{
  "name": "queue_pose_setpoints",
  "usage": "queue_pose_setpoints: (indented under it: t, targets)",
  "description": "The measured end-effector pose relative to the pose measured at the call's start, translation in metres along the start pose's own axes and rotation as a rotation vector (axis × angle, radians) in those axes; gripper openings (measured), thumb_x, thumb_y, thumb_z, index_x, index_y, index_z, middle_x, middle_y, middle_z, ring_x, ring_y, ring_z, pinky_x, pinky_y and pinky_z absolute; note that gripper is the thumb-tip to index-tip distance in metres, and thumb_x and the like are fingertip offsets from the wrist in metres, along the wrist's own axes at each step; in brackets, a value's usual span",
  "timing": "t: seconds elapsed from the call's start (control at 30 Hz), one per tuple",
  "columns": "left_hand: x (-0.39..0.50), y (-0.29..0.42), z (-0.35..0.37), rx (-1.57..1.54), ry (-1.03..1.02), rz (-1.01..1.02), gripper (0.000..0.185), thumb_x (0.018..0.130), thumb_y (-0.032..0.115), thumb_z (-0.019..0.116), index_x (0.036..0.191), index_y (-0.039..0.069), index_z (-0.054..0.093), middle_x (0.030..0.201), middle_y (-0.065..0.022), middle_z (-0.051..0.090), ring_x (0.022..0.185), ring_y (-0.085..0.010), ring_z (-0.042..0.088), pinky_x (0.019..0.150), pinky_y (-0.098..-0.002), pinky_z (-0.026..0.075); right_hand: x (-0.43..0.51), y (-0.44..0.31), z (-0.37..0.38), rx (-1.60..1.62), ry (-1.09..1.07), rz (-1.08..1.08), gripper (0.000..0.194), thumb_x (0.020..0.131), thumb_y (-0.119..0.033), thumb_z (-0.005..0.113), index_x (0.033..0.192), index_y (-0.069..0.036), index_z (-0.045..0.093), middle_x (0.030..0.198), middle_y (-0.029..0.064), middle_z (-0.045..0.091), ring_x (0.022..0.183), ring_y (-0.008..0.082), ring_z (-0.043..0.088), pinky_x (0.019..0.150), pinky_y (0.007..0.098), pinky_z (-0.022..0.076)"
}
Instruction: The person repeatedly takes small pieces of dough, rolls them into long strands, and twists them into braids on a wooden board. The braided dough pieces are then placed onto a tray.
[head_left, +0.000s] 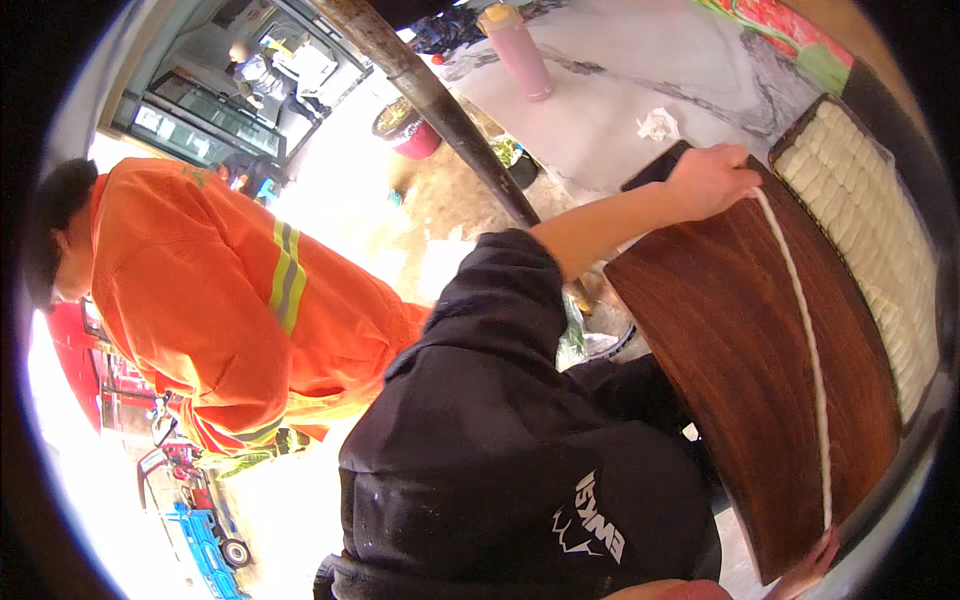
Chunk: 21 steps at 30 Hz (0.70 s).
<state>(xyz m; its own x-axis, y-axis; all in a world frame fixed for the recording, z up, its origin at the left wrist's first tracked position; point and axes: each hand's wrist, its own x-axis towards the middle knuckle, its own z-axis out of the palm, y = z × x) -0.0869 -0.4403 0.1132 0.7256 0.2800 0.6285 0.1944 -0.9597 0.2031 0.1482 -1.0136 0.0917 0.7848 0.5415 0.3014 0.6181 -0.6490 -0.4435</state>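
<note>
A long thin rope of pale dough (806, 330) runs across a dark brown wooden board (720, 315). My left hand (712, 184), at the board's far-left corner in the upper part of the view, pinches one end of the rope between its fingertips. At the bottom edge of the view, my right hand (810, 564) has its fingers on the other end; part of this hand is cut off or hard to see. Between the two hands the rope looks slightly wavy. Just beyond the board lies a dark-rimmed tray (781, 166) packed with rows of pale dough pieces (862, 247).
A pink bottle (517, 56) and a crumpled white tissue (658, 124) sit on the marble-patterned tabletop (615, 82). A metal pole (450, 112) slants past my left arm. Someone in an orange reflective jacket (225, 300) stands close by; another person (266, 79) is farther off.
</note>
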Motion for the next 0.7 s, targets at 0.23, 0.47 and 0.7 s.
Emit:
queue_pose_setpoints:
  t: [0.23, 0.47, 0.7]
  targets:
    - [-0.022, 0.008, 0.055, 0.228, -0.646, -0.021, 0.036, 0.091, 0.038, 0.053, 0.095, 0.004, 0.065, 0.107, -0.0206, 0.06, 0.099, -0.0328, 0.056, 0.083, -0.0442, 0.046, -0.019, -0.02, 0.045, -0.404, -0.263, -0.352, 0.053, 0.103, -0.033, 0.033, 0.15, -0.007, 0.032, 0.153, 0.0172, 0.032, 0.141, 0.0368, 0.029, 0.115, 0.0508, 0.022]
    - [-0.044, 0.056, 0.013, 0.059, -0.287, -0.075, 0.061, 0.09, 0.04, 0.06, 0.129, -0.006, 0.049, 0.142, -0.0265, 0.041, 0.134, -0.0414, 0.037, 0.113, -0.0473, 0.029, 0.069, -0.024, 0.04, -0.152, -0.116, 0.04, 0.033, 0.1, -0.023, 0.051, 0.131, -0.013, 0.057, 0.133, 0.0121, 0.052, 0.127, 0.0288, 0.046, 0.108, 0.0419, 0.0363]
    - [-0.032, 0.036, 0.005, 0.194, -0.519, 0.145, 0.056, 0.079, -0.006, 0.052, 0.132, 0.012, 0.054, 0.116, -0.0161, 0.057, 0.101, -0.036, 0.055, 0.089, -0.0463, 0.045, 0.018, 0.03, 0.042, -0.268, -0.107, -0.177, 0.016, 0.093, -0.007, 0.057, 0.108, -0.005, 0.065, 0.107, 0.0116, 0.061, 0.102, 0.0279, 0.058, 0.089, 0.0366, 0.049]
